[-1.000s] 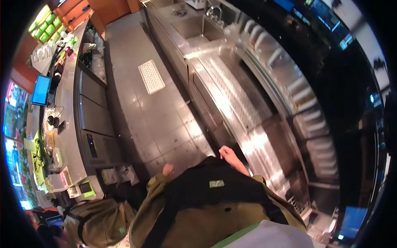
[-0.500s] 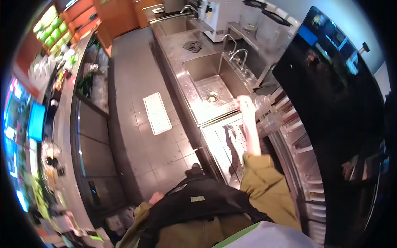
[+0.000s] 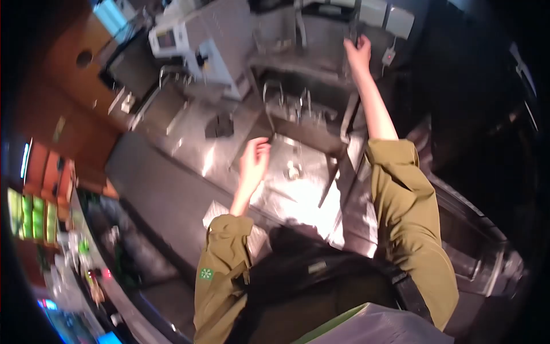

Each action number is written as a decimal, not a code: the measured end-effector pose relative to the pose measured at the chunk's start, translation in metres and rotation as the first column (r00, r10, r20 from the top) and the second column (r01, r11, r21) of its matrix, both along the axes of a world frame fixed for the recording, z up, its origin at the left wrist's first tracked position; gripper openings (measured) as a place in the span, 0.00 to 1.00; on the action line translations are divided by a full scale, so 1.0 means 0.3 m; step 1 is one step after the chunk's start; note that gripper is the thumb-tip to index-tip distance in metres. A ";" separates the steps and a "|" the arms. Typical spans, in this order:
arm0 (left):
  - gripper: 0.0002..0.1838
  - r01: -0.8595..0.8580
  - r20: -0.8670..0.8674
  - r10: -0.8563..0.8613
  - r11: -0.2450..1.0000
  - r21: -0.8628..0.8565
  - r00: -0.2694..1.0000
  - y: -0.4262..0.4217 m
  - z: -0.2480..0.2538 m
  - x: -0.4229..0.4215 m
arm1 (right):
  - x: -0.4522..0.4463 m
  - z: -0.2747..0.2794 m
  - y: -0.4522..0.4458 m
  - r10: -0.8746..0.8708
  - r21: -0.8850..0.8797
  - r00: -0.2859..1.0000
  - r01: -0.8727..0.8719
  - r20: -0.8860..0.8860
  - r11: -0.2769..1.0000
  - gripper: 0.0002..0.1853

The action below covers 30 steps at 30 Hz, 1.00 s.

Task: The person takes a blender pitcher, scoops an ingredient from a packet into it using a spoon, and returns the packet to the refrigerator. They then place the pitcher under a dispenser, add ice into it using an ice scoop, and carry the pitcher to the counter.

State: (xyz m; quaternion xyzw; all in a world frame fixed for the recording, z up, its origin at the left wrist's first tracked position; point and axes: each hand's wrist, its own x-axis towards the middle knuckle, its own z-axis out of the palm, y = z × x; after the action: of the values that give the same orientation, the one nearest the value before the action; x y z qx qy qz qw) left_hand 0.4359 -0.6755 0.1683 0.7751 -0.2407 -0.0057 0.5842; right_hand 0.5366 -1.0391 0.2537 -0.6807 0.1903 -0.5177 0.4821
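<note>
My left hand hangs over the left edge of the steel sink, fingers slightly curled and apart, with nothing seen in it. Stretched far forward, my right hand is raised at the shelf behind the sink, its thumb and a finger apart. No object shows in it. It is close to the white boxes on the wall and a small socket with a red light. Metal faucets rise from the back of the sink.
A dark cloth lies on the steel counter left of the sink. Behind it stands a white machine. The grey floor runs along the counter's left side. Brown doors are at the far left.
The view has turned right toward the sink. My right hand has moved from the drainboard edge up to the back shelf. My left hand has come up from beside my body to the sink's edge.
</note>
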 end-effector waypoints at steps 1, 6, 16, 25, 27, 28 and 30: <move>0.14 0.095 0.146 -0.096 0.995 0.014 0.985 -0.079 0.084 0.123 | 0.084 -0.018 -0.049 -0.168 -0.107 0.978 0.155 -0.123 0.982 0.36; 0.21 0.199 0.736 -0.221 0.973 0.119 0.640 -0.409 0.433 0.501 | 0.197 -0.137 -0.196 -0.238 -0.167 0.969 0.225 -0.062 0.960 0.13; 0.14 0.283 0.808 -0.333 0.935 0.215 0.486 -0.525 0.535 0.626 | -0.308 0.122 0.331 -0.012 -0.166 0.960 -0.036 -0.281 0.986 0.09; 0.15 0.591 -0.250 -0.565 0.806 0.037 0.786 -0.107 0.043 0.355 | -0.489 0.109 0.578 0.139 0.072 0.181 -0.336 -0.974 0.939 0.18; 0.16 0.539 -0.357 -0.508 0.842 -0.015 0.784 -0.013 -0.031 0.290 | -0.492 0.033 0.601 0.027 -0.099 0.197 -0.601 -0.980 0.793 0.26; 0.16 0.518 -0.438 -0.472 0.855 -0.016 0.765 0.044 -0.053 0.287 | -0.465 0.023 0.621 0.122 0.132 -0.053 -0.474 -0.991 0.870 0.27; 0.15 0.368 -0.447 -0.293 0.925 0.091 0.846 0.144 -0.062 0.312 | -0.450 -0.074 0.634 0.075 0.062 -0.006 -0.634 -0.997 0.771 0.26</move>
State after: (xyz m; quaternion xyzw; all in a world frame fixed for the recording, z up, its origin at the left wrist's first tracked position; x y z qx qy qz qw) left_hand 0.5295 -0.6323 0.1498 0.7495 -0.2365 -0.2960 0.5429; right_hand 0.4015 -0.8490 0.2315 -0.9510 0.1558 0.1869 0.1908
